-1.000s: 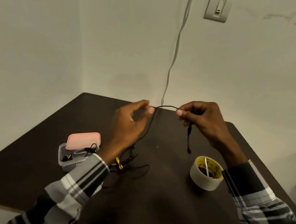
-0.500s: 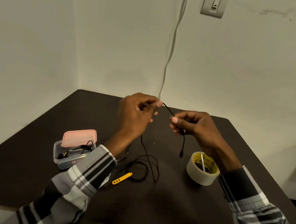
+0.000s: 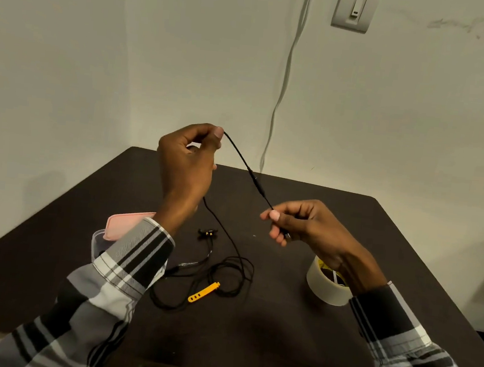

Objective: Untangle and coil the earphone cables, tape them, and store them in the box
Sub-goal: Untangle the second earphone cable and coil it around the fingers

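A black earphone cable [image 3: 247, 166] runs taut between my two hands above the dark table [image 3: 279, 335]. My left hand [image 3: 187, 166] is raised and pinches the cable at its fingertips. My right hand [image 3: 304, 225] is lower and grips the cable's other end in curled fingers. From the left hand the cable drops to a loose tangle [image 3: 226, 273] on the table, with black-and-yellow earbuds [image 3: 207, 233] and a yellow cable tie [image 3: 203, 292]. A clear box [image 3: 97, 243] with a pink lid [image 3: 121, 225] sits behind my left sleeve. A roll of tape [image 3: 327, 286] stands under my right wrist.
The table stands in a corner between two pale walls. A white cord [image 3: 282, 92] hangs down the back wall beside a switch plate [image 3: 355, 9]. The table's near edge lies just below my sleeves.
My left hand has risen higher with the cable and my right hand has dropped lower, so the stretch between them has lengthened. The plug end no longer dangles below my right hand.
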The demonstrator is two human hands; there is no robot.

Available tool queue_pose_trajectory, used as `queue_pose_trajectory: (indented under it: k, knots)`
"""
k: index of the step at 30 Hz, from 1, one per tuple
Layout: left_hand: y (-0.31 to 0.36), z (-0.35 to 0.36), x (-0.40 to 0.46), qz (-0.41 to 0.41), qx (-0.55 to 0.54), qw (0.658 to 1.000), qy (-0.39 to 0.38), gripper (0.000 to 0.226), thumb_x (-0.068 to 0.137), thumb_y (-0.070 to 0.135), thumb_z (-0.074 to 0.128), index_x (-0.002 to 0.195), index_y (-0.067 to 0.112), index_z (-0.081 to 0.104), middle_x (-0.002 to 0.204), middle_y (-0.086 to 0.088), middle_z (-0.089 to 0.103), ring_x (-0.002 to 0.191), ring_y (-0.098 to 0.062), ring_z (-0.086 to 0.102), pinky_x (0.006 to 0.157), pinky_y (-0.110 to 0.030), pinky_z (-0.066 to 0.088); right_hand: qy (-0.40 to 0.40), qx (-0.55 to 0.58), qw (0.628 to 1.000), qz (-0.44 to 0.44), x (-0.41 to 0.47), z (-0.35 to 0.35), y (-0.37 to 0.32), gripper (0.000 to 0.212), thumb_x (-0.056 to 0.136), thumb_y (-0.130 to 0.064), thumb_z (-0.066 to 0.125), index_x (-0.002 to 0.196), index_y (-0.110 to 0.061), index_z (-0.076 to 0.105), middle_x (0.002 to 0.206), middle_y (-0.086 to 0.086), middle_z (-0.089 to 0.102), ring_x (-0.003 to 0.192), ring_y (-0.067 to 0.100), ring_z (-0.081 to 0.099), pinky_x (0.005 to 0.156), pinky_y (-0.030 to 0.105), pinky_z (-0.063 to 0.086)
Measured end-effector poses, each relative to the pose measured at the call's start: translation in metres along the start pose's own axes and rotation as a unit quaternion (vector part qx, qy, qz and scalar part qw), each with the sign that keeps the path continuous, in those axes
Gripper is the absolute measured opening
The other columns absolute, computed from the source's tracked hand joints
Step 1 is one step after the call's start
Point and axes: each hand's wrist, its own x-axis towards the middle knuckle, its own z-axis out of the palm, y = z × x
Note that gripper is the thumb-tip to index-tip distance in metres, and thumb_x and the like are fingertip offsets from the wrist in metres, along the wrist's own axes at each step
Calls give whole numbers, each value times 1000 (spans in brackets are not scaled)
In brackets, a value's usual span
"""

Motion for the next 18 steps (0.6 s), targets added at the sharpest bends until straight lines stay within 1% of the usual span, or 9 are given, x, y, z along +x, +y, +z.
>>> queue_pose_trajectory:
  k: [3,5,8,10,12,13,15,16,18]
  knots:
    - [-7,-1,0,-14,8,1000,4,11,91,22,68,85,14,73,70,7,67,42,-4,48,49,-17,43,-40,22,999,16,-3,1,-4,27,89,-21,65,106,-2,74,70,9,66,62,16,60,60,24,50]
    - [-14,-3,0,-22,9,1000,8,11,91,22,68,85,14,73,69,6,67,44,-5,46,48,-16,41,-83,35,996,19,-6,1,-7,22,92,-19,63,98,-2,75,69,9,67,62,16,61,61,24,51]
    - [-24,-4,3,-29,23,999,13,11,89,25,69,79,23,73,68,8,68,50,-4,49,55,-22,43,-125,105,987,-12,-10,3,-11,20,92,-20,63,84,-7,75,84,16,75,72,21,70,69,30,57]
    - [-31,-3,2,-42,25,999,0,15,89,25,70,75,29,71,67,10,67,51,0,50,57,-22,42,-131,200,969,-66,-10,5,-14,20,87,-26,72,79,-7,74,96,19,76,84,27,74,78,35,59]
    - [-37,-1,-3,-61,36,997,-29,19,88,26,71,70,31,70,64,11,67,52,2,53,57,-22,42,-120,308,936,-123,-8,8,-18,21,83,-28,76,79,-8,74,104,19,75,98,30,73,88,42,58]
    - [-40,0,-7,-70,44,995,-49,20,88,26,72,68,32,71,63,11,67,54,1,55,58,-23,43,-109,361,914,-151,-7,10,-21,19,84,-26,74,81,-7,74,107,18,74,105,31,71,91,44,56]
    - [-44,4,-20,-75,69,990,-99,20,87,23,73,68,30,72,62,9,68,57,-1,59,59,-22,44,-61,446,872,-194,-5,16,-30,19,90,-23,63,84,-8,74,113,15,73,117,30,66,95,47,54]
    - [-45,7,-28,-76,85,986,-124,16,87,22,73,71,27,74,63,7,69,58,0,60,58,-20,45,-28,474,854,-212,-4,19,-36,23,91,-24,57,85,-10,74,116,13,73,122,29,63,98,49,53]
    - [-46,12,-45,-78,106,978,-163,11,87,22,72,78,20,77,65,4,71,58,0,62,56,-15,46,30,502,829,-247,1,21,-46,26,92,-26,53,87,-14,75,120,7,72,129,27,58,104,57,46]
